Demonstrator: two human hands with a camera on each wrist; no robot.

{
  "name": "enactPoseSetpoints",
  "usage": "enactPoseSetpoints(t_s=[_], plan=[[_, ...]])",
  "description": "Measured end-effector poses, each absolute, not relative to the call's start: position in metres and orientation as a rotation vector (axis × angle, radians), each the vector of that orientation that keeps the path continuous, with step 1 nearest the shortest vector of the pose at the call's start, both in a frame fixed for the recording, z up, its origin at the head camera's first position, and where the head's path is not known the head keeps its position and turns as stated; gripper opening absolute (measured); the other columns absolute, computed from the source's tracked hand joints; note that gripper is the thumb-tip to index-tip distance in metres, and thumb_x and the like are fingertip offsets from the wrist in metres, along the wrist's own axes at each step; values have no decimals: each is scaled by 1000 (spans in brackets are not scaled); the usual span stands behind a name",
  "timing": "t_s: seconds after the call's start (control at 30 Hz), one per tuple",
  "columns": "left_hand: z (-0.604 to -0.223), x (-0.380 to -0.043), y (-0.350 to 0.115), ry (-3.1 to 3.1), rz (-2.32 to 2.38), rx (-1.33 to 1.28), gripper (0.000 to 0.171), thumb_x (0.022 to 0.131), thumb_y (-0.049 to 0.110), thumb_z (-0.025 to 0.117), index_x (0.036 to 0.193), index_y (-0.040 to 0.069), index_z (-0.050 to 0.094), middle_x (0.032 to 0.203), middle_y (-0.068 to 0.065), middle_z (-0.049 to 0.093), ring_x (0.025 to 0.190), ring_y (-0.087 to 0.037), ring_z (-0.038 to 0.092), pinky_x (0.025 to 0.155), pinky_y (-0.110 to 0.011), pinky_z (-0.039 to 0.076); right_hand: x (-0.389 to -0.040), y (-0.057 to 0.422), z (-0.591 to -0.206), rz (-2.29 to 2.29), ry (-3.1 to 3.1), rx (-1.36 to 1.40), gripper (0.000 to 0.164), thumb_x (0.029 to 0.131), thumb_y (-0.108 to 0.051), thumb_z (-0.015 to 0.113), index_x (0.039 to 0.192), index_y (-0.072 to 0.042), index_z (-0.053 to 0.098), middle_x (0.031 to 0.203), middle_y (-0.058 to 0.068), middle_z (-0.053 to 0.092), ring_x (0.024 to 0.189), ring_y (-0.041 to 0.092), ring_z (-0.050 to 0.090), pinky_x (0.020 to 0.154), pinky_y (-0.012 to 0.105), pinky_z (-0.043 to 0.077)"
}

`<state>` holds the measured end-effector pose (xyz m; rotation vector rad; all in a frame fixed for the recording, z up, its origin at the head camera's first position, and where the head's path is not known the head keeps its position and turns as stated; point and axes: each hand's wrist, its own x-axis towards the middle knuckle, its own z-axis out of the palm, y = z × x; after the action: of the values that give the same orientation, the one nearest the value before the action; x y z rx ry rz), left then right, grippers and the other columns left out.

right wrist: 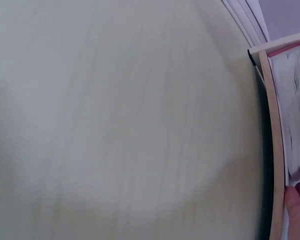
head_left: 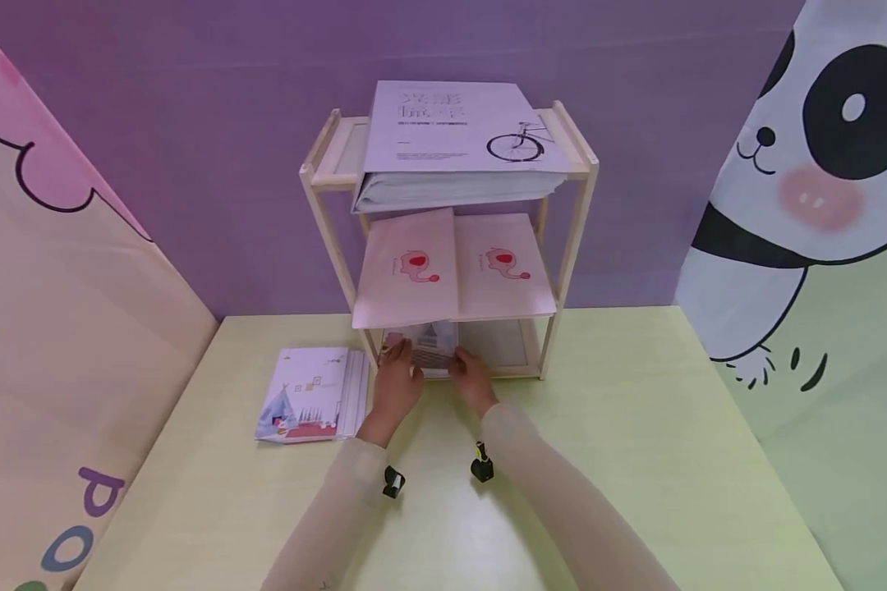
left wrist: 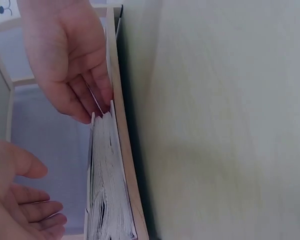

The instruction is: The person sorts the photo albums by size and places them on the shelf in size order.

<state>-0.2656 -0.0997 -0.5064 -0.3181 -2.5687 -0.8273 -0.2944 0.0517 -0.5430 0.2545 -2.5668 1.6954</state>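
A thick picture-covered book (head_left: 434,335) lies on the bottom level of a small wooden shelf rack (head_left: 579,222), its page edges facing me. My left hand (head_left: 399,384) is at the book's left front corner, partly over its cover. In the left wrist view, this left hand (left wrist: 20,200) has its fingers extended near the book. At the book's right end is my right hand (head_left: 475,382); its fingers touch that end. The right wrist view catches only part of the right hand (right wrist: 299,212) by the page block (right wrist: 292,115). The upper shelf hides the book's rear.
Two pink books (head_left: 406,295) with elephant pictures occupy the middle level, the left overlapping the right. A large thick book (head_left: 451,148) with a bicycle drawing lies on top, overhanging the front. Left of the rack, a fanned stack of white books (head_left: 303,402) rests on the table (head_left: 636,460).
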Motion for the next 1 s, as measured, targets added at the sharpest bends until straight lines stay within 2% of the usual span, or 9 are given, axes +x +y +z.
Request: enactPoseSetpoints(t_s=[0.07, 0.2, 0.3, 0.43, 0.53, 0.6, 0.67, 0.83, 1.0], plan=[[-508, -262, -102, -2553, -848, -334, 49, 80, -4, 61, 125, -19, 51, 125, -35, 54, 113, -51, 52, 89, -56, 46, -288, 51, -541, 1733, -2566, 214, 40, 98, -4, 49, 136, 10, 48, 131, 27, 54, 120, 39, 52, 96, 45, 46], [-512, -255, -108, -2509, -906, -395, 49, 80, -4, 61, 126, -18, 52, 123, -34, 56, 112, -50, 53, 91, -55, 45, -285, 54, -546, 1759, -2519, 250, 41, 97, -6, 51, 136, 9, 48, 131, 27, 54, 120, 38, 53, 96, 44, 47], [-514, -249, -115, -2532, -942, -395, 47, 82, -2, 63, 125, -16, 53, 124, -32, 56, 114, -48, 53, 94, -55, 43, -314, 57, -605, 1754, -2384, 403, 42, 97, -17, 55, 135, 3, 53, 124, 20, 61, 110, 29, 61, 88, 34, 51], [-516, -243, -128, -2588, -944, -365, 44, 84, 2, 61, 125, -14, 55, 123, -31, 57, 114, -46, 53, 94, -54, 43, -352, 58, -675, 1799, -2252, 503, 43, 98, -24, 55, 133, 0, 55, 121, 15, 64, 107, 23, 63, 84, 27, 52], [-515, -239, -138, -2590, -981, -366, 43, 84, 0, 59, 125, -14, 55, 121, -32, 58, 109, -46, 55, 92, -55, 44, -328, 57, -640, 1878, -2250, 432, 40, 97, -17, 53, 131, 4, 56, 125, 20, 61, 113, 30, 59, 91, 37, 50], [-515, -235, -145, -2589, -1004, -352, 43, 85, 0, 59, 126, -13, 55, 121, -32, 58, 110, -45, 55, 91, -55, 44, -303, 56, -607, 1898, -2193, 413, 38, 96, -16, 54, 127, 6, 59, 123, 21, 62, 113, 33, 59, 92, 39, 49], [-517, -231, -153, -2585, -1030, -333, 42, 86, -1, 60, 126, -13, 56, 122, -31, 58, 111, -45, 55, 92, -55, 44, -279, 54, -573, 1873, -2252, 298, 33, 95, -6, 53, 122, 12, 58, 121, 27, 60, 112, 40, 57, 94, 46, 47], [-522, -223, -170, -2548, -1050, -252, 39, 85, -2, 60, 123, -10, 58, 123, -29, 59, 116, -46, 52, 95, -56, 41, -256, 49, -552, 1792, -2303, 137, 27, 95, -1, 51, 116, 15, 58, 114, 27, 61, 109, 41, 58, 91, 44, 49], [-525, -218, -186, -2495, -1082, -176, 36, 85, -4, 59, 121, -8, 60, 121, -30, 59, 115, -47, 52, 94, -56, 41, -247, 47, -550, 1882, -2172, -50, 23, 93, -1, 53, 111, 10, 62, 110, 22, 63, 107, 38, 59, 89, 45, 50]])
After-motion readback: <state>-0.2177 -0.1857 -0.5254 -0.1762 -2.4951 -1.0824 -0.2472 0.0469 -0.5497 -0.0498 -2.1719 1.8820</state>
